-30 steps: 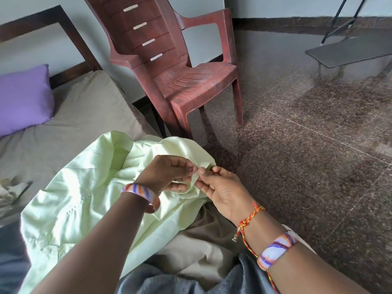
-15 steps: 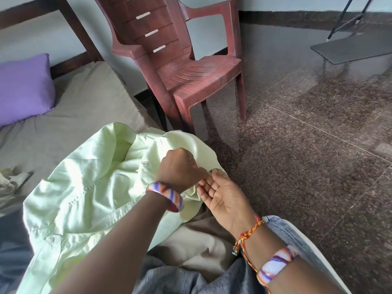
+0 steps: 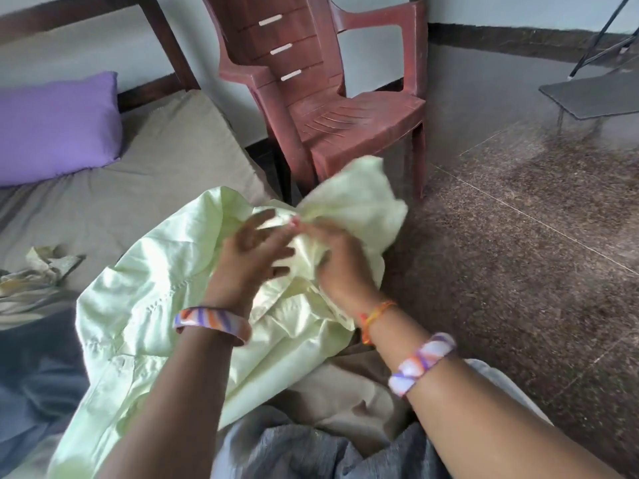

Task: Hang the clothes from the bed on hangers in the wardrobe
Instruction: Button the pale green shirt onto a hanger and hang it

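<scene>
Both hands work the pale green garment (image 3: 145, 326) at the right edge of the bed (image 3: 155, 167): my left hand (image 3: 249, 257) lies on it with fingers spread and loose, while my right hand (image 3: 340, 262) clutches a bunched fold of the cloth. Motion blur obscures the exact finger placement. Most of the garment lies on the bed, one lifted part overhanging toward the red plastic chair (image 3: 332, 98).

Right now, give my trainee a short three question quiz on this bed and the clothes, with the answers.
1. True or false: the pale green garment already hangs on a hanger.
2. What stands beside the bed? A) the red-brown plastic chair B) a blue stool C) a desk
3. Fill in: the pillow is ____ in colour.

Key: 1 false, it lies on the bed under the left hand and right hand. 2 A. 3 purple.
</scene>
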The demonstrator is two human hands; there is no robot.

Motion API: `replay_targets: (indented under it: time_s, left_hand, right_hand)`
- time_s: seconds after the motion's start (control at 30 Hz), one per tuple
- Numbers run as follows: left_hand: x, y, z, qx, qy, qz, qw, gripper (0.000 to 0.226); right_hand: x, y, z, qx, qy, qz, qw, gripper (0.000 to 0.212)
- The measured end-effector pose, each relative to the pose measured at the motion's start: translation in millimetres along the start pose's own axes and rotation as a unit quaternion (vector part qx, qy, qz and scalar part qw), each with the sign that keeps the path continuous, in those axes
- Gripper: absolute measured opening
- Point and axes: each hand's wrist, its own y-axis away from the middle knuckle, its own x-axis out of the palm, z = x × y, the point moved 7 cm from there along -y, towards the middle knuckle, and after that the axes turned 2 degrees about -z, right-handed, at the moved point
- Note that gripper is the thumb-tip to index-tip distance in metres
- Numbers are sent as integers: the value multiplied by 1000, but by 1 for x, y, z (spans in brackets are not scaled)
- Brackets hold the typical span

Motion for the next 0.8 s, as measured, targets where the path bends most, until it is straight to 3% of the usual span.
replay_targets:
  time_s: [0.03, 0.07, 0.1, 0.13, 0.17, 0.2, 0.3, 0.33, 0.4, 0.47, 0.63, 0.8]
  left_hand:
    - [-16, 3, 8, -20, 65, -56, 996, 33]
    - [-31, 5, 20, -21, 51, -92, 994, 23]
    - [-44, 8, 39, -61, 46, -133, 988, 31]
    - [-46, 16, 49, -112, 72, -132, 982, 45]
    - [-50, 23, 60, -144, 72, -133, 978, 52]
    - [-53, 29, 73, -172, 141, -137, 965, 52]
    - [-59, 33, 89, -161, 248, -190, 936, 15]
    - [-54, 33, 90, -174, 294, -185, 921, 17]
    - [-48, 30, 89, -161, 265, -173, 935, 26]
    - [-43, 31, 82, -144, 216, -170, 951, 21]
    - [-45, 25, 82, -149, 194, -153, 957, 7]
    - [-31, 26, 63, -136, 104, -27, 985, 23]
  right_hand:
    - [28, 9, 21, -75, 97, 93, 988, 53]
    - [51, 21, 34, -118, 174, 168, 963, 48]
    - [67, 34, 42, -140, 224, 220, 939, 43]
    - [74, 42, 45, -144, 235, 243, 930, 41]
    - [76, 46, 42, -130, 211, 252, 936, 41]
    - [73, 48, 37, -95, 152, 254, 951, 39]
    - [55, 44, 7, 59, -86, 192, 976, 39]
    - [50, 43, -3, 99, -144, 161, 971, 45]
    - [43, 45, -14, 159, -247, 108, 950, 46]
    - [36, 46, -20, 202, -323, 51, 923, 38]
    - [33, 48, -29, 265, -421, -37, 867, 31]
    - [23, 45, -27, 266, -430, -87, 858, 35]
